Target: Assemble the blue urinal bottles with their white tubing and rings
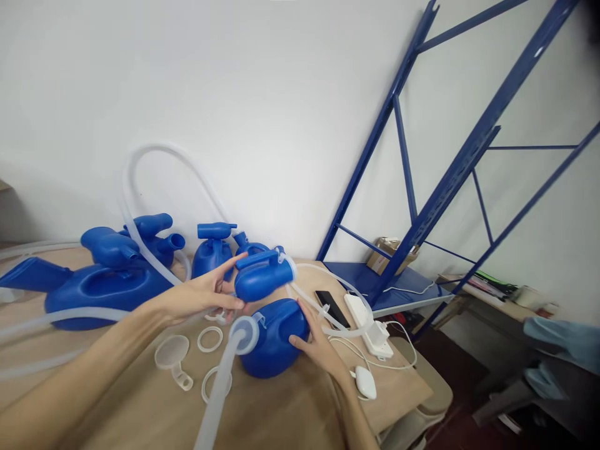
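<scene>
My left hand (213, 294) has its thumb and index finger about the closed end of a blue plastic urinal bottle (260, 282). That bottle lies tilted, its mouth and pale collar (294, 267) pointing right. Just below it, a second blue urinal bottle (276, 347) rests on the table, with my right hand (321, 344) gripping its right side, thumb over the front. A translucent cap (246, 334) sits at this lower bottle's left end. From the cap a whitish hose (220, 387) runs toward me. My left hand's other fingers are partly hidden.
More blue bottles (107, 287) with hoses stand at left and back. A clear lid (172, 352) and white rings (210, 339) lie on the brown tabletop (276, 412). At right are a phone (332, 308), power strip (368, 325), cables and blue rack (398, 81).
</scene>
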`<act>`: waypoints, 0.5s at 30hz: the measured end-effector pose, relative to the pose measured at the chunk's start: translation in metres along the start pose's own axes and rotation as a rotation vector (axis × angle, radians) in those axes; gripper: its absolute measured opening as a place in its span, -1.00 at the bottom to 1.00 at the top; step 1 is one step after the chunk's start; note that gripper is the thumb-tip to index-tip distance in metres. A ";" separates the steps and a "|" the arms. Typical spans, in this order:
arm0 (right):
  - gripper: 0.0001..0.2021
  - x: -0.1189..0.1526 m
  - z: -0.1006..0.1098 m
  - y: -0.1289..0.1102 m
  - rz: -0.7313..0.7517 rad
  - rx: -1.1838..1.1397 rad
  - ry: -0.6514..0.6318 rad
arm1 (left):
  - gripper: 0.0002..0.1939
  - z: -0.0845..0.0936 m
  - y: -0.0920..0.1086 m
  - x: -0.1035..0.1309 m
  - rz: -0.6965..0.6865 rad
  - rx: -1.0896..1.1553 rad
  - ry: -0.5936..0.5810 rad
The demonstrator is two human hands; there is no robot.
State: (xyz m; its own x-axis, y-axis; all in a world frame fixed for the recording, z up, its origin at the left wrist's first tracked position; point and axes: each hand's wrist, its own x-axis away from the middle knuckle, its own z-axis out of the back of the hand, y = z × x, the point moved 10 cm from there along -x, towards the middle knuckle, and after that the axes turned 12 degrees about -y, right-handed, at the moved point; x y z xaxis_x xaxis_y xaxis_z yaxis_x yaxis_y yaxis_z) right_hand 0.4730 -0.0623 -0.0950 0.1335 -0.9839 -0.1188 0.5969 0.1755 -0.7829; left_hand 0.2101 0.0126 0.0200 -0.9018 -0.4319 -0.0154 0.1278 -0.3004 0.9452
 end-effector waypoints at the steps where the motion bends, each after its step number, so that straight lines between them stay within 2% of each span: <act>1: -0.01 -0.002 -0.002 0.003 0.012 -0.027 0.002 | 0.00 0.005 0.006 -0.007 -0.030 -0.166 0.110; 3: 0.01 -0.006 -0.006 0.006 0.032 -0.078 -0.011 | -0.17 0.002 0.024 -0.023 -0.118 -0.565 0.284; 4: -0.01 -0.007 -0.007 0.007 0.036 -0.108 -0.008 | -0.26 -0.008 0.031 -0.034 -0.164 -0.767 0.310; 5: -0.08 -0.008 -0.007 0.007 0.034 -0.139 0.005 | -0.33 -0.024 0.034 -0.046 -0.214 -0.946 0.293; 7: -0.36 -0.008 -0.008 0.009 0.012 -0.193 0.046 | -0.38 -0.056 0.029 -0.071 -0.288 -1.212 0.202; 9: -0.61 -0.007 -0.010 0.009 -0.010 -0.221 0.084 | -0.37 -0.074 0.018 -0.089 -0.319 -1.339 0.148; 11: -0.66 -0.006 -0.010 0.007 -0.016 -0.218 0.116 | -0.36 -0.079 0.009 -0.098 -0.354 -1.359 0.113; 13: -0.64 -0.006 -0.008 0.006 -0.020 -0.203 0.147 | -0.35 -0.073 0.003 -0.097 -0.405 -1.328 0.061; 15: -0.63 -0.006 -0.006 0.005 -0.014 -0.186 0.172 | -0.35 -0.057 0.000 -0.090 -0.437 -1.295 0.027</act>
State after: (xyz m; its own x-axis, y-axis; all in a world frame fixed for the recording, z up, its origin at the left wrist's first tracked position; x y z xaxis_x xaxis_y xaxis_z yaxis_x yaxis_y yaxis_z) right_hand 0.4710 -0.0552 -0.1019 -0.0197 -0.9803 -0.1967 0.4400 0.1681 -0.8821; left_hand 0.3143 0.0031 0.0033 -0.9617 -0.1086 -0.2515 0.1416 -0.9830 -0.1170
